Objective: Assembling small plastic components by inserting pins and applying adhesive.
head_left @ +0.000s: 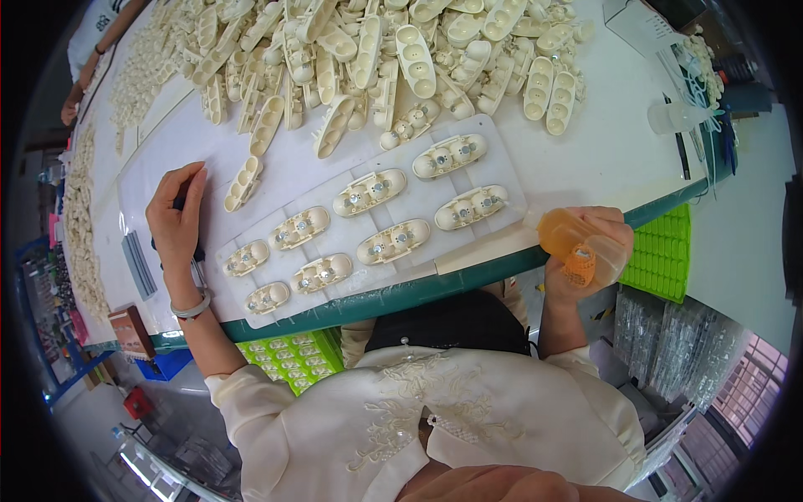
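Note:
My right hand (562,283) is closed around a clear squeeze bottle (562,231) with orange liquid and an orange patch inside. Its tip points left, over the right end of a whitish, translucent tray (421,196). Several cream oval plastic parts (393,242) lie in two rows on that tray, each with round cups and small shiny bits. On the table left of the tray is my left hand (176,213), thumb and fingertips drawn together. Something dark shows under its fingers; I cannot make out what it is.
A large heap of cream plastic parts (368,50) covers the far table. A grey block (138,266) and a brown box (131,331) stand at left. Green trays (661,255) sit beyond the green table edge. A clear bottle (669,118) is at right. Another person's arm (117,29) shows far left.

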The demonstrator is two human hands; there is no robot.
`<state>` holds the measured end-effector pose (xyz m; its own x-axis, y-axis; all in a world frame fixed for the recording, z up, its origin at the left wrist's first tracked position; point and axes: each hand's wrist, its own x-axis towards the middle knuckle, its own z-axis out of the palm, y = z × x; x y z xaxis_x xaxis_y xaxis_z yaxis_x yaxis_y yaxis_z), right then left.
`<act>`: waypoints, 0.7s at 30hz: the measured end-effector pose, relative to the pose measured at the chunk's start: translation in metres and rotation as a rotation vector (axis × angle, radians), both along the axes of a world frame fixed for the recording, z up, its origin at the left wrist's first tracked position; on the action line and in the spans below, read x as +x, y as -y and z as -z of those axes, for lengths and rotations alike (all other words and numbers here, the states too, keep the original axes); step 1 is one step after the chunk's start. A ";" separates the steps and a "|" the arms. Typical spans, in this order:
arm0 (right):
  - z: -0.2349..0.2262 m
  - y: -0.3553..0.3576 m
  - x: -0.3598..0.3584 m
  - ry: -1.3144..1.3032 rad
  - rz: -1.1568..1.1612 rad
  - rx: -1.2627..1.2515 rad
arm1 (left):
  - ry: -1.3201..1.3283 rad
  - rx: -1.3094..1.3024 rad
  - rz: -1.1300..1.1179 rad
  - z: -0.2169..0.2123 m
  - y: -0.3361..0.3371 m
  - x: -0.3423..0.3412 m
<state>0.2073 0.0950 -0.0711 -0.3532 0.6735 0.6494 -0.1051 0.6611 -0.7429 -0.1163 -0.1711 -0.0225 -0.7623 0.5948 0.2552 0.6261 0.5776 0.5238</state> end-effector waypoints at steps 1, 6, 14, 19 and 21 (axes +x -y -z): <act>0.000 0.001 0.000 0.023 -0.003 0.029 | 0.003 0.008 0.002 0.002 0.001 -0.001; 0.004 0.005 0.013 -0.019 -0.069 0.021 | -0.016 -0.004 0.014 0.000 -0.001 0.003; -0.025 0.004 0.007 0.061 -0.060 -0.570 | -0.015 -0.003 0.022 0.002 0.000 0.002; -0.034 -0.015 0.006 0.178 -0.195 -0.785 | -0.003 0.009 0.023 0.002 -0.001 0.001; -0.034 -0.017 0.008 0.154 -0.202 -0.827 | 0.002 0.015 0.021 0.001 -0.002 0.001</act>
<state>0.2156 0.1118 -0.0368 -0.5611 0.8232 -0.0868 -0.0209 -0.1189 -0.9927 -0.1156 -0.1689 -0.0240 -0.7501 0.6068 0.2628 0.6371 0.5566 0.5332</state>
